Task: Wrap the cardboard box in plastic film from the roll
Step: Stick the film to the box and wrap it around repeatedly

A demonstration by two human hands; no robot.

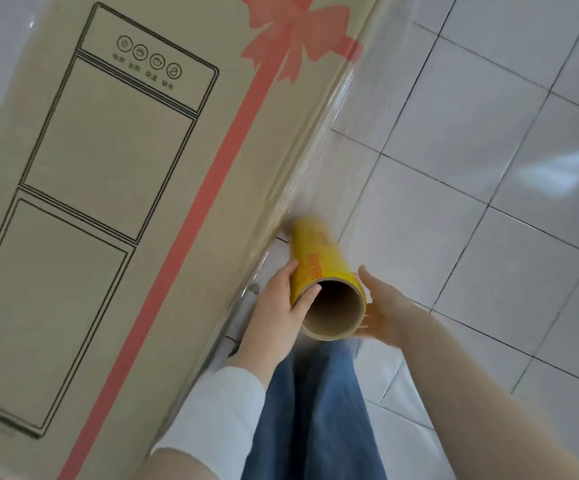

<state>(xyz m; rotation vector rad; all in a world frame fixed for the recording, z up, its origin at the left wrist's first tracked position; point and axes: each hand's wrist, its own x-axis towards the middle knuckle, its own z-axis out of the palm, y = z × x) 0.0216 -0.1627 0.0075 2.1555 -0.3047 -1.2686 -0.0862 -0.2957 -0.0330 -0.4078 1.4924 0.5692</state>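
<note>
The left hand (277, 306) wraps the near end of the roll of plastic film (319, 268) from the box side, its thumb hooked over the rim of the cardboard core (335, 311) and its fingers laid along the yellow printed surface; this grip is pressed onto the roll. The right hand (381, 306) meets the same end from the other side with its palm cupped and fingers spread, touching the rim rather than curling around it. Between them the roll points away from the person, its open hollow end facing the camera and its far end close to the box edge.

From the roll a clear sheet of plastic film (319, 161) stretches to the right-hand edge of the cardboard box (115, 188), where it shows as glossy wrinkles along the corner. The box fills the left of the view and bears a line drawing of a cabinet-like appliance, four round icons and a red printed ribbon with a bow (295, 39).

A white sleeve (218, 410) covers the left forearm; blue jeans (316, 410) show below the roll. All of it stands over a floor of white tiles (489, 168).
</note>
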